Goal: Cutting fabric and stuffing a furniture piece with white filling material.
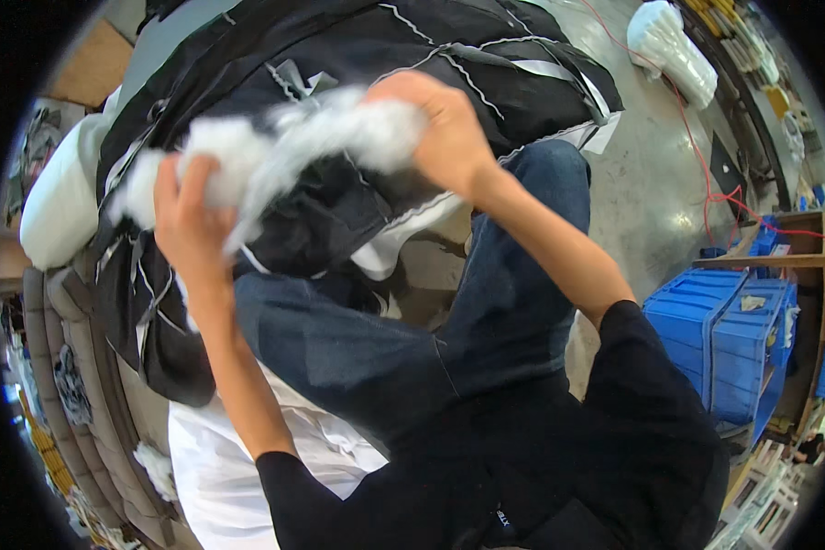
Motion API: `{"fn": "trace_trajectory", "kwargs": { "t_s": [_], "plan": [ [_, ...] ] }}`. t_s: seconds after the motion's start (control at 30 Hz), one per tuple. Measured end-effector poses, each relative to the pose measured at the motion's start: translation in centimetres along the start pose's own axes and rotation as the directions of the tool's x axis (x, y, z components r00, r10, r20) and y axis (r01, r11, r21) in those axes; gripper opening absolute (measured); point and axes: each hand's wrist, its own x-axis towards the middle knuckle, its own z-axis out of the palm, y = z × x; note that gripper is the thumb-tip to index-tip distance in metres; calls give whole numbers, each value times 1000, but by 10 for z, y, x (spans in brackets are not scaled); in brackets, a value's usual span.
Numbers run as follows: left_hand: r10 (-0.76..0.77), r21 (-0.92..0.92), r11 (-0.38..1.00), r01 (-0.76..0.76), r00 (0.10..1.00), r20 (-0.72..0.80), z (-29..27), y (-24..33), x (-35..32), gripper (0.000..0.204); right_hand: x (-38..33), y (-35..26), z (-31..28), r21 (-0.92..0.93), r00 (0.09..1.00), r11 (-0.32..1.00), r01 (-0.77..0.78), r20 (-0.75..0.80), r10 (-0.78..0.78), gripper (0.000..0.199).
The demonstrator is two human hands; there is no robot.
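A stretch of white fluffy fibre stuffing (pixel 289 151) spans the space between my two hands, thinner in the middle and blurred by motion. My left hand (pixel 191 215) is closed on its left end, fingers curled over a thick clump. At the other end, my right hand (pixel 440 128) grips the stuffing, held higher and farther away. Beneath both hands spreads a large black fabric cover (pixel 316 225) with white seam edges and loose white strips. It lies in folds in front of my knees, and I cannot see what is inside it.
A white rounded bundle (pixel 62 197) is at the left, beside grey padded cushions (pixel 82 367). White cloth (pixel 220 458) lies near my left side. Blue bins (pixel 697 330) stand at the right by a wooden frame. A red cord (pixel 692 137) crosses the floor near a plastic-wrapped white roll (pixel 674 55).
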Motion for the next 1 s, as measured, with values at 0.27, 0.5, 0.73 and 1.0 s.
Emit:
{"fn": "trace_trajectory", "kwargs": {
  "t_s": [0.27, 0.5, 0.73, 1.0],
  "plan": [
    [-60, 243, 968, -66, 878, 475, 151, -58, 33, 58, -45, 189, -34, -658, 911, 749, 79, 352, 213, 39],
    [356, -292, 915, -279, 898, 259, 130, 58, 39, 46, -27, 161, 13, -599, 882, 798, -64, 341, 326, 40],
    [464, -321, 881, -349, 771, 435, 221, 75, 8, 53, -20, 181, 23, -755, 908, 631, -181, 119, 403, 24],
    [497, -377, 862, -340, 713, 494, 253, 100, 45, 25, -48, 105, -42, -845, 953, 519, 124, 247, 175, 48]
  ]
}}
